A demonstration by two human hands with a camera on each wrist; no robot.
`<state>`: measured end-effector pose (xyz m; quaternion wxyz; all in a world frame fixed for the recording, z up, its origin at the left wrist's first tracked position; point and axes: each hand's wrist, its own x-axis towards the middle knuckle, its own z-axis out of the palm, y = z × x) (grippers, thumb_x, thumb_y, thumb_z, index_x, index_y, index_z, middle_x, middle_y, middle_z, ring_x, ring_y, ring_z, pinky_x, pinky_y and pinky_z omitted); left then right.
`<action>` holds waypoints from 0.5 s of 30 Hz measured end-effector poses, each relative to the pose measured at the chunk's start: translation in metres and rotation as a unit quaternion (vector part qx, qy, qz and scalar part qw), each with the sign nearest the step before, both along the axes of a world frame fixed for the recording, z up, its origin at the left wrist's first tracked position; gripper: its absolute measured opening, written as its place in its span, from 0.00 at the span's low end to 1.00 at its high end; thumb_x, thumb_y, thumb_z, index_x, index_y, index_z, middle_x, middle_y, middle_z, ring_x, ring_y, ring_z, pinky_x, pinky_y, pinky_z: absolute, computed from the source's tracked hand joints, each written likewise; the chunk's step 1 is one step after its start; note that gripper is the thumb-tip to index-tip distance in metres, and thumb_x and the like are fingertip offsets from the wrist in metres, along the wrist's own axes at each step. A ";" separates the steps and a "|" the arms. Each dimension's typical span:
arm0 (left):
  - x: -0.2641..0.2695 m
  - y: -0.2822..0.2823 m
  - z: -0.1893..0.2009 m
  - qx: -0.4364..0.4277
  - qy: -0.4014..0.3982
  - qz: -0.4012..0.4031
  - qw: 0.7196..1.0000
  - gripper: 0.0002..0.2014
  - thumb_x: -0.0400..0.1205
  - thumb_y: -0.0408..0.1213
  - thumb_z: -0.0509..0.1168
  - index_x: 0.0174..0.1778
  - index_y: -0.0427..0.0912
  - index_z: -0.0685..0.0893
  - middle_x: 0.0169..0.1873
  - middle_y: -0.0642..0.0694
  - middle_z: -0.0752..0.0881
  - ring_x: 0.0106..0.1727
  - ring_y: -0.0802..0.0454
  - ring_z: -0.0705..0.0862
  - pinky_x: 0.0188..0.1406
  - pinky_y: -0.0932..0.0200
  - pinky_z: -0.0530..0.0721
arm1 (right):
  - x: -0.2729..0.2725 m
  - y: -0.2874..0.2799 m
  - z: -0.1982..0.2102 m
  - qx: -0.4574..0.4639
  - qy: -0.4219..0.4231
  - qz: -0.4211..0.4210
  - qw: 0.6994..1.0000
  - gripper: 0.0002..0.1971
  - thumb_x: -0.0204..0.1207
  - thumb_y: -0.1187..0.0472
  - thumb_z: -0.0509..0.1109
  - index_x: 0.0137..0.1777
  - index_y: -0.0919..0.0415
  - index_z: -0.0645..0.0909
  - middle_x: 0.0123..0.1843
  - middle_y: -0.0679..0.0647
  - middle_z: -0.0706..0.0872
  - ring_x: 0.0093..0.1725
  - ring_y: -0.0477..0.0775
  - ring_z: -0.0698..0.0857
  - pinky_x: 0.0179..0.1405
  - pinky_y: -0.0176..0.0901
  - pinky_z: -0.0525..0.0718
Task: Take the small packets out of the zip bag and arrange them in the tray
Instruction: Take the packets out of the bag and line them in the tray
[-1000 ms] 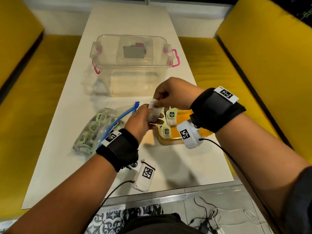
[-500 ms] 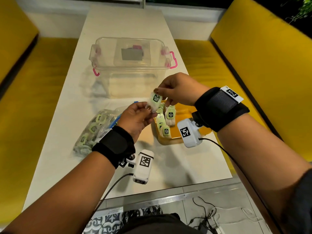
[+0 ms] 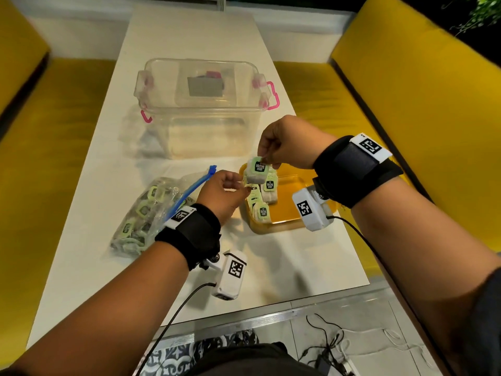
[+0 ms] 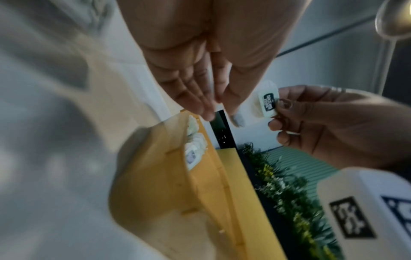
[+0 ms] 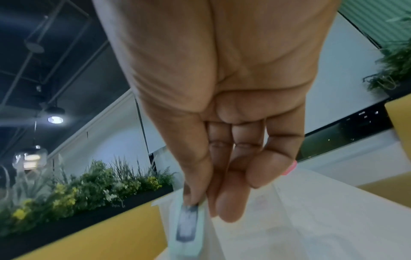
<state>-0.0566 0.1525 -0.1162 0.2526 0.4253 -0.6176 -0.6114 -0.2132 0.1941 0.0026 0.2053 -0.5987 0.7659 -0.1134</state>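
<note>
I see my right hand point(image 3: 288, 143) pinching a small packet point(image 3: 257, 172) by its green label, thumb and forefinger closed on the top edge, so it hangs above the near-left corner of the orange tray point(image 3: 294, 202). My left hand point(image 3: 221, 192) sits just left of it with fingers loosely curled, fingertips at the packet's lower edge; from the left wrist view the fingers look nearly straight and hold nothing I can make out. Several packets already stand in a row along the tray's left side. The zip bag point(image 3: 147, 213), its blue zip strip open, lies on the white table point(image 3: 89, 240) left of the tray, with many packets inside. A clear plastic box point(image 3: 202, 104) with pink latches stands beyond both.
</note>
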 end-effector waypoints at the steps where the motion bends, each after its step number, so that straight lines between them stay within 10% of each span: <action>1: -0.001 0.000 -0.003 -0.024 -0.036 0.000 0.999 0.10 0.76 0.35 0.72 0.49 0.47 0.78 0.41 0.49 0.83 0.42 0.50 0.82 0.41 0.58 0.78 | -0.002 -0.001 -0.002 0.015 0.016 -0.005 1.000 0.05 0.73 0.67 0.74 0.42 0.56 0.85 0.31 0.45 0.86 0.31 0.45 0.88 0.30 0.30 0.79; 9: 0.000 0.008 -0.009 -0.008 -0.131 -0.060 0.990 0.12 0.79 0.40 0.69 0.55 0.45 0.76 0.33 0.47 0.85 0.36 0.48 0.86 0.38 0.54 0.82 | -0.014 -0.005 -0.034 0.178 0.123 0.007 0.976 0.05 0.72 0.60 0.77 0.46 0.59 0.89 0.39 0.51 0.86 0.30 0.46 0.80 0.26 0.33 0.74; 15: 0.002 0.010 -0.007 0.018 -0.104 -0.059 0.993 0.11 0.79 0.36 0.69 0.53 0.47 0.76 0.45 0.33 0.87 0.42 0.41 0.90 0.39 0.53 0.88 | -0.016 -0.015 -0.057 0.236 0.127 -0.014 0.963 0.09 0.73 0.60 0.76 0.51 0.63 0.89 0.44 0.57 0.90 0.40 0.54 0.88 0.45 0.44 0.86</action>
